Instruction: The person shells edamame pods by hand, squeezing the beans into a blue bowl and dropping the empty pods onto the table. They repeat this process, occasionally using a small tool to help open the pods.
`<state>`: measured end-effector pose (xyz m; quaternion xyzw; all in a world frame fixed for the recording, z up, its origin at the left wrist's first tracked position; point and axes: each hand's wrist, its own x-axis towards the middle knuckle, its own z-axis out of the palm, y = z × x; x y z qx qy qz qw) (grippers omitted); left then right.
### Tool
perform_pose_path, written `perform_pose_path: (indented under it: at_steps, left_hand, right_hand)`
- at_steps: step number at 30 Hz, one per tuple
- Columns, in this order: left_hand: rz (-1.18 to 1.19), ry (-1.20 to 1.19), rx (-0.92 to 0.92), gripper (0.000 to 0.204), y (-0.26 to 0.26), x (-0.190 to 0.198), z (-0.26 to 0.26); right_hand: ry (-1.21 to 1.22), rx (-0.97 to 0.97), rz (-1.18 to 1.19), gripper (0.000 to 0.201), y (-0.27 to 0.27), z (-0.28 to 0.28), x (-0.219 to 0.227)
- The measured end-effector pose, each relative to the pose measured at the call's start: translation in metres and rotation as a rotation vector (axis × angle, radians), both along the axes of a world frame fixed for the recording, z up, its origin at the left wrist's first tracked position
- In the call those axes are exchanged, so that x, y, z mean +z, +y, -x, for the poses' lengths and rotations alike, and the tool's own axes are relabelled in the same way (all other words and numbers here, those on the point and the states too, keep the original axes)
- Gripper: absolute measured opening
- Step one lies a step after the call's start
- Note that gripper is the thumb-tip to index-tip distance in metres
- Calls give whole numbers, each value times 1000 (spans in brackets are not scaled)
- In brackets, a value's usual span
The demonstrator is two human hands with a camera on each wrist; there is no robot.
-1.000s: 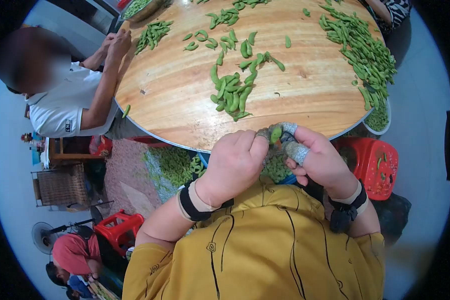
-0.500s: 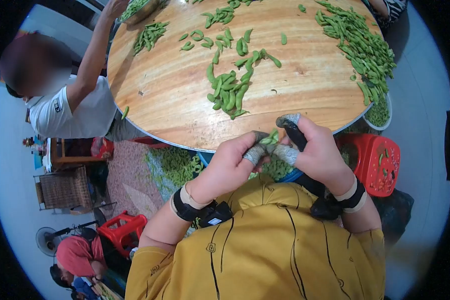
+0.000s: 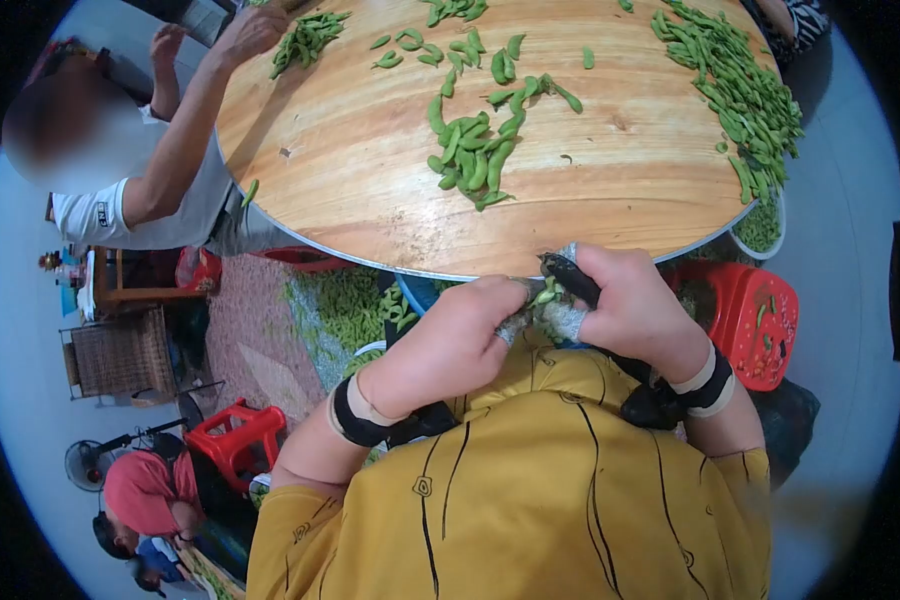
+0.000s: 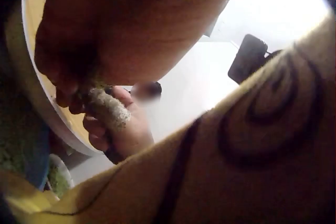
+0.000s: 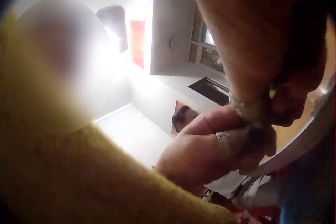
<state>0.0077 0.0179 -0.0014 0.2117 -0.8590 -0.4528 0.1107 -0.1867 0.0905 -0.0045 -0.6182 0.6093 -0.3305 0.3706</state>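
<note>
Just below the near edge of the wooden table (image 3: 370,215), both hands meet over a green edamame pod (image 3: 548,294). My left hand (image 3: 452,335) pinches it from the left with thumb and fingers. From the right, my right hand (image 3: 638,308) pinches the same pod, its thumb and finger bound in grey tape and a dark wrap. In the right wrist view, only a sliver of green (image 5: 272,92) shows between the fingers. A loose cluster of edamame pods (image 3: 475,155) lies on the table beyond the hands.
A large heap of pods (image 3: 730,95) lines the table's right side, above a white bowl of shelled beans (image 3: 760,232). A blue basin (image 3: 420,292) sits under the near edge. Red stools (image 3: 760,335) stand at right and lower left. Another person (image 3: 120,200) sits at left.
The hands parted slightly, then came together again around the pod, which now looks split and paler. The person at left has reached over toward the pods at the table's far left.
</note>
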Motion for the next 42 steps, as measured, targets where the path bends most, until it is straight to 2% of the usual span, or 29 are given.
perform_pose_path:
  at_steps: [1,4,7,8,10,11,13,14,16,17,19,20,22,23,25,28,32,34,36,38,41,42]
  left_hand:
    - [0,1,3,27,2,3,1]
    - [73,-108,61,27,8,6,1]
    - [75,-135,25,26,4,6,-7]
    - [-74,-81,-40,25,-2,6,-11]
    - [-410,-23,-133,23,-11,10,-20]
    - [-413,-24,-132,23,-12,12,-24]
    - [-748,-98,-63,22,-12,13,-28]
    - [-750,-96,-61,22,-13,12,-30]
    - [-989,-66,-6,21,-13,7,-35]
    - [-988,-65,-3,21,-12,7,-36]
    - [-963,-72,178,20,-9,8,-39]
    - [-963,-71,180,20,-8,4,-40]
    - [-800,-22,176,27,-4,-12,-40]
    - [-800,-21,181,27,-2,-16,-39]
    - [-647,-68,160,27,3,-22,-34]
    - [-704,-63,157,21,8,-24,-26]
    - [-831,-52,198,15,13,-22,-24]
    - [-878,-58,233,15,13,-26,-25]
    - [-775,-284,317,14,14,-25,-27]
    - [-684,-229,314,14,17,-30,-28]
    - [-550,-151,299,14,19,-21,-26]
    - [-509,-127,291,13,19,-16,-24]
  right_hand:
    - [100,14,2,25,-1,-1,2]
    - [157,43,30,24,0,-8,2]
    - [98,95,38,23,1,-5,-3]
    - [97,96,35,23,2,-3,-3]
    - [-341,79,-181,24,2,-1,-3]
    - [-342,80,-184,24,1,1,-5]
    - [-412,123,-323,23,-2,3,-7]
    - [-410,125,-326,23,-2,2,-6]
    - [-315,117,-171,24,-2,-3,-3]
    - [-315,120,-170,24,-1,-4,-3]
    - [-21,54,-29,21,1,-7,-8]
    - [-21,56,-28,21,3,-7,-11]
    - [29,133,-13,21,7,-9,-19]
    - [29,137,-12,21,9,-11,-18]
    - [48,44,-9,21,11,-12,-12]
    - [93,-20,59,20,8,-15,-4]
    - [113,26,39,19,9,-12,-15]
    - [32,-24,-8,16,10,-14,-12]
    - [112,-14,68,16,14,-17,-10]
    - [198,-13,157,15,13,-19,-10]
    - [153,71,31,18,13,-23,-19]
    - [2,47,-8,20,14,-24,-25]
